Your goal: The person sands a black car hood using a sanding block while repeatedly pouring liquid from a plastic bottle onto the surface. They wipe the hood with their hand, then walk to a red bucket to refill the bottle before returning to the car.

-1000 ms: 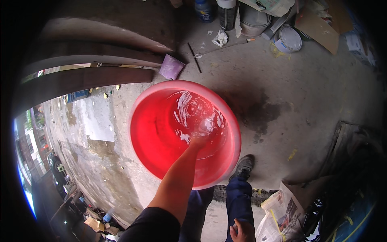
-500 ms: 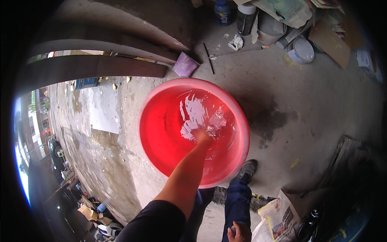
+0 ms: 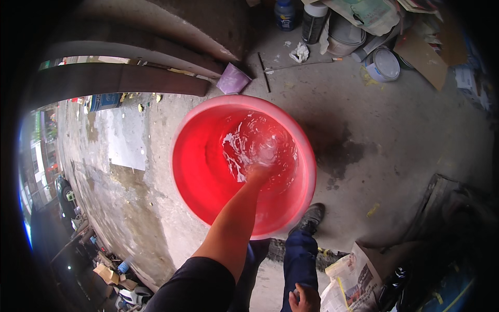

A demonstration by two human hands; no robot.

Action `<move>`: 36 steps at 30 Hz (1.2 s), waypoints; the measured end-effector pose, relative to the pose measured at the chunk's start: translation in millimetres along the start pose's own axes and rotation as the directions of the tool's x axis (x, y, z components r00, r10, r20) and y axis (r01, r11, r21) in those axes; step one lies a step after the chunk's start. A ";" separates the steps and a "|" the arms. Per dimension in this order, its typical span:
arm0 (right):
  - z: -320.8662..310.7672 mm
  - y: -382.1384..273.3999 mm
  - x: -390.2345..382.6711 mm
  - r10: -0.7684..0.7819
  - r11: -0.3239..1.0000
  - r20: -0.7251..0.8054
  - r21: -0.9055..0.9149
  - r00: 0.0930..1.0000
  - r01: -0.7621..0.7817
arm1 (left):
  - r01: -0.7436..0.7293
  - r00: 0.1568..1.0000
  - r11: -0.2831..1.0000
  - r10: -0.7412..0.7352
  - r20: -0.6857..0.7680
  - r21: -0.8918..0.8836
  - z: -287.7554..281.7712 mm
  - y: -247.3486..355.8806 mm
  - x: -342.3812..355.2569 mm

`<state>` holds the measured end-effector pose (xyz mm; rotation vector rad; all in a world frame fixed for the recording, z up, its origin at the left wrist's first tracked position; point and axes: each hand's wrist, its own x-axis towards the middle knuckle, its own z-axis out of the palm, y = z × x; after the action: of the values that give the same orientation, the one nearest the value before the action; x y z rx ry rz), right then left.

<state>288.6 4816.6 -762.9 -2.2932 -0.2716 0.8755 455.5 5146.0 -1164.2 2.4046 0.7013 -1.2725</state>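
A big round red tub [image 3: 195,182] stands on the concrete floor, with rippling water [image 3: 270,140] in its bottom. My left arm reaches down over the near rim, and my left hand [image 3: 258,172] is under the surface at the wrist. Its fingers are hidden by the water and foam, so whether they hold anything does not show. Low in the view, my right hand [image 3: 304,299] lies against my dark trouser leg [image 3: 300,260], its fingers curled in and nothing visible in them.
A purple container [image 3: 234,79] and a thin dark rod [image 3: 264,73] lie just beyond the tub. Cans [image 3: 385,65], bottles [image 3: 314,23] and cardboard crowd the far right. Newspaper [image 3: 353,281] lies at the near right. My shoe [image 3: 313,217] is beside the rim.
The water has gone from broad smooth reflections to swirling ripples and splashes around my left hand. The whole view has shifted slightly; my right hand stays by my leg.
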 end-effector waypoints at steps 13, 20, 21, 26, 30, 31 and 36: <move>3.9 2.1 -7.9 -0.002 1.000 -0.023 -0.017 1.000 0.001 | -0.130 0.991 0.970 0.126 0.034 0.206 -98.6 38.2 -68.6; 8.1 1.8 -12.2 -0.012 1.000 -0.038 -0.013 0.999 0.011 | -0.133 0.988 0.900 0.090 0.122 0.415 -77.2 28.2 -44.3; 8.2 2.4 -12.7 -0.011 1.000 -0.033 -0.015 0.999 0.010 | 0.008 1.000 0.965 -0.007 -0.004 0.264 -57.6 14.4 -37.8; 12.1 1.7 -17.2 0.033 0.999 -0.028 -0.008 0.999 -0.033 | -0.033 0.972 0.999 0.029 0.235 0.013 -72.0 24.7 -35.5; 14.0 0.7 -15.2 -0.010 1.000 -0.059 0.014 0.998 0.011 | 0.051 0.959 0.912 -0.159 -0.236 -0.407 -70.0 15.8 -55.9; 15.5 1.8 -16.2 -0.012 1.000 -0.063 0.005 0.998 0.012 | 0.033 0.949 0.908 -0.160 -0.272 -0.418 -76.9 19.2 -61.1; 5.5 -5.8 -17.5 0.066 0.995 0.016 0.069 0.998 -0.067 | -0.255 0.912 0.760 -0.016 -0.409 -0.598 -129.6 24.3 -118.5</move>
<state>272.0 4816.8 -753.2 -2.2437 -0.1685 0.9203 499.6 5158.9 -993.0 2.0629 0.8918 -0.3685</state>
